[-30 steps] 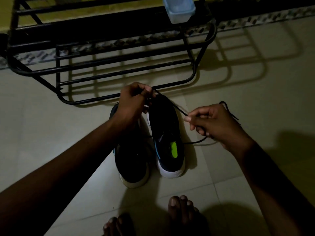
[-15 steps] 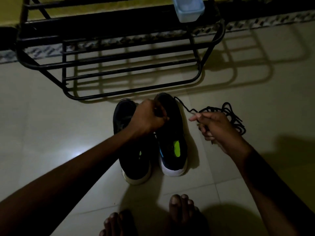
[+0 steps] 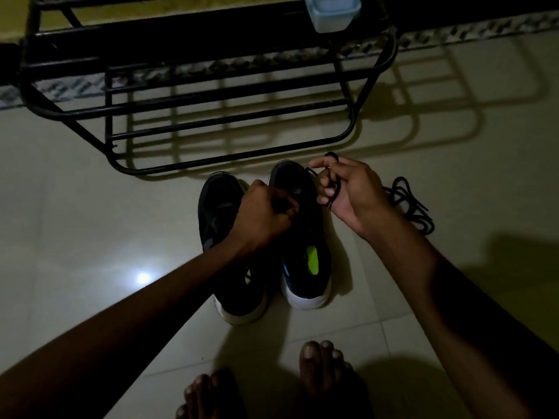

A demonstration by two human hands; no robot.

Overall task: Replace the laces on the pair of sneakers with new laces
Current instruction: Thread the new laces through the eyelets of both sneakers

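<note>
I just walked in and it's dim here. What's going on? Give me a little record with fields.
setting: tiled floor, with a black metal rack behind the shoes
left hand: fingers curled on the upper of the sneaker on the right
right hand: pinches a black lace beside that sneaker's toe
loose lace pile: on the floor, right of the right hand
sneaker on the left: partly hidden by the left forearm
also seen: pale container on the rack, bare feet

Dim room: pale tiled floor (image 3: 75,237) is lit by one glare spot; a black metal rack (image 3: 211,116) is set against the wall.
</note>
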